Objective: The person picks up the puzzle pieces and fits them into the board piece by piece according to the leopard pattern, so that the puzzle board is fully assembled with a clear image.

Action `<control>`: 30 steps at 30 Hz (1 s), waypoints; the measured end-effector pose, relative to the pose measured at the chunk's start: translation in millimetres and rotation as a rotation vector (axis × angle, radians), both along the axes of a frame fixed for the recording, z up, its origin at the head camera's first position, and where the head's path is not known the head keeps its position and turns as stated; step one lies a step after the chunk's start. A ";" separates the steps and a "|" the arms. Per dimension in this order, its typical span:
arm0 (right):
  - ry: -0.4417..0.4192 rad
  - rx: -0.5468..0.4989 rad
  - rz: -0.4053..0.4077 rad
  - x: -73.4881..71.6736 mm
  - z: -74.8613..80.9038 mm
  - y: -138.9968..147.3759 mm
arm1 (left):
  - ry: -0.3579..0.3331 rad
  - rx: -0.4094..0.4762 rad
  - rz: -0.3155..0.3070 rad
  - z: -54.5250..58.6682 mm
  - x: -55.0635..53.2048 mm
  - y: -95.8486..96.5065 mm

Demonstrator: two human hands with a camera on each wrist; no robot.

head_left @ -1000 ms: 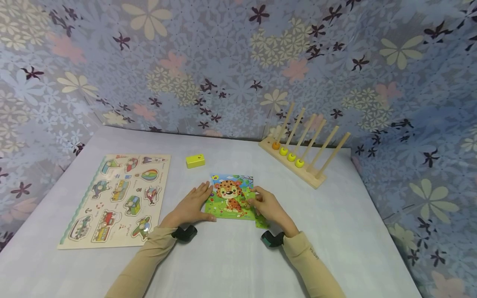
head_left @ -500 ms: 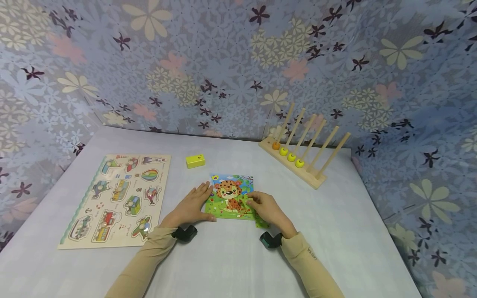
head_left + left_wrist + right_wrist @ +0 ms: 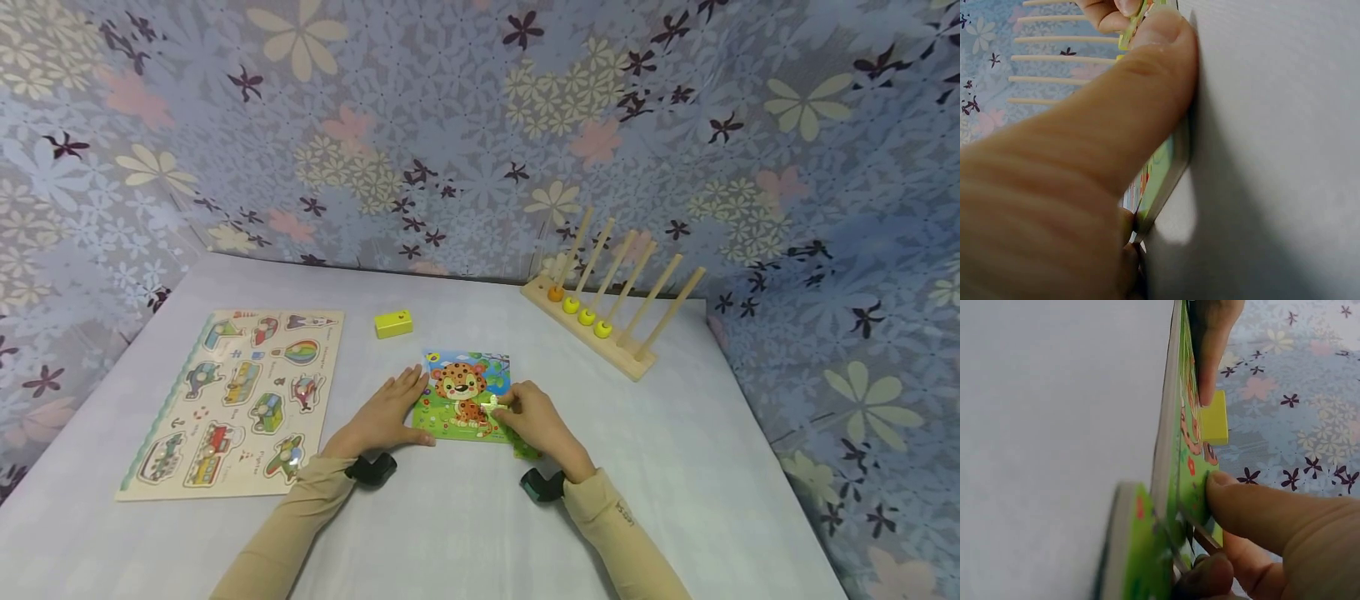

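A square leopard puzzle [image 3: 463, 390] lies flat on the table in front of me. My left hand [image 3: 405, 402] rests flat with straight fingers on its left edge; in the left wrist view the thumb [image 3: 1147, 69] presses the board's rim [image 3: 1163, 178]. My right hand [image 3: 504, 408] sits over the lower right corner and pinches a puzzle piece [image 3: 491, 403] between thumb and finger, tilted up out of the board [image 3: 1180, 425]. A loose green piece [image 3: 527, 451] lies partly under that hand, and it shows blurred in the right wrist view [image 3: 1141, 550].
A yellow block [image 3: 393, 323] lies just beyond the puzzle. A large vehicle peg puzzle [image 3: 232, 400] lies at the left. A wooden rack of slanted rods [image 3: 600, 321] with orange and yellow beads stands at the back right. Floral cloth walls enclose the table [image 3: 675, 467].
My right hand has slid left onto the puzzle's lower right part and now pinches a piece that tilts up. The left hand has stayed put.
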State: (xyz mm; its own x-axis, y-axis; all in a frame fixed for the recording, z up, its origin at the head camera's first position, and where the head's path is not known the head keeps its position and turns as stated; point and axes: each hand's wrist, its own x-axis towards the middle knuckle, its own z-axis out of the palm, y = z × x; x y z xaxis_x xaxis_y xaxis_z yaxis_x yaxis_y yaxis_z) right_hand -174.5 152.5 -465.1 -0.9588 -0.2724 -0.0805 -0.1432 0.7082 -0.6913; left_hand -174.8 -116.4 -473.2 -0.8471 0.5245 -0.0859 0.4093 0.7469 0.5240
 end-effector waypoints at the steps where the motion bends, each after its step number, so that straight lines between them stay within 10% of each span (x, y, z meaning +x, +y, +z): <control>1: 0.002 -0.002 -0.004 -0.1 -0.2 0.0 | 0.000 0.002 0.000 0.2 0.0 0.1; 21: 0.013 -0.090 -0.013 4.9 -3.4 32.3 | -0.012 0.021 0.016 0.8 2.2 1.5; 30: -0.016 0.024 0.036 20.5 -2.6 63.1 | 0.011 -0.009 0.015 -1.7 -1.3 0.1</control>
